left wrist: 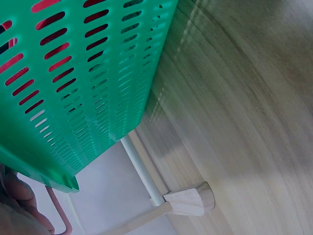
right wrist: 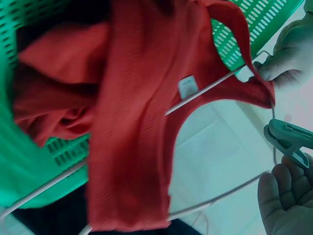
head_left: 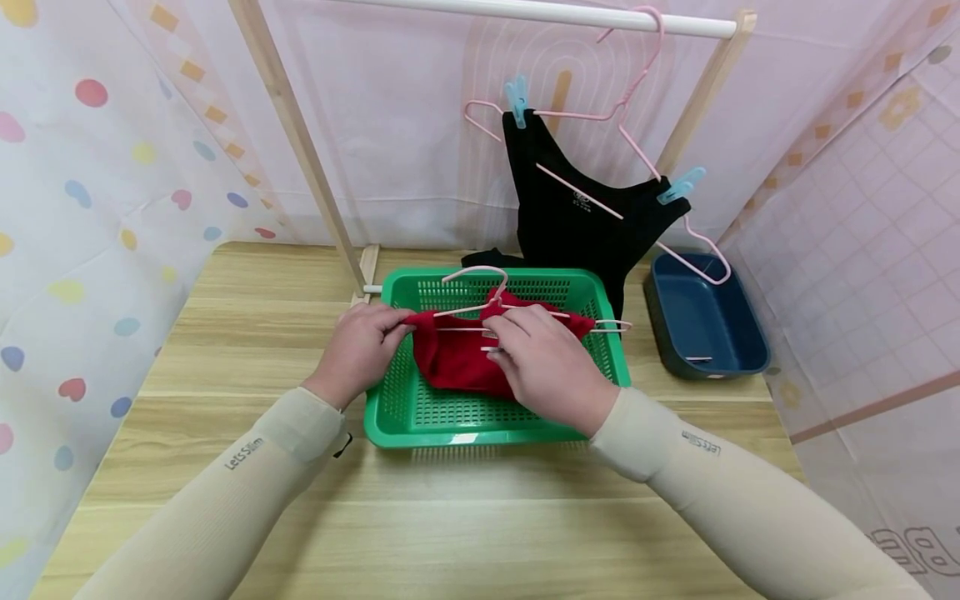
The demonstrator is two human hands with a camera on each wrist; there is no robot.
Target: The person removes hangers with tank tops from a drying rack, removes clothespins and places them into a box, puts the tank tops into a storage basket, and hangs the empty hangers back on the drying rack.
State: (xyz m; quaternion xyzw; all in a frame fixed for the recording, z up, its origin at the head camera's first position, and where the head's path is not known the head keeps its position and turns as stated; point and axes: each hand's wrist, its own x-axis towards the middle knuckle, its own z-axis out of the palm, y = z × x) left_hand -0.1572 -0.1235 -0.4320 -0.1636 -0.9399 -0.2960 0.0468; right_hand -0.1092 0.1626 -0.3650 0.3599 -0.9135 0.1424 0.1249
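A red tank top [head_left: 461, 362] is threaded on a pink hanger [head_left: 483, 270] over the green basket [head_left: 390, 408]; one strap and a white label show in the right wrist view. My left hand [head_left: 362, 346] pinches the left strap, where it meets the hanger's end. In the left wrist view that hand [left wrist: 19, 196] is partly cut off by the frame. My right hand [head_left: 551, 358] is over the middle of the top. Seen from the right wrist, its fingers curl at a teal clothespin [right wrist: 288, 139] beside the strap, the thumb out of frame.
Behind the basket, a black tank top [head_left: 562, 221] is clipped with light blue clothespins [head_left: 517, 100] to another pink hanger [head_left: 637, 79] on a white rail [head_left: 540, 10]. A dark blue bin [head_left: 708, 321] stands at the right. Wooden posts [head_left: 296, 125] support the rail.
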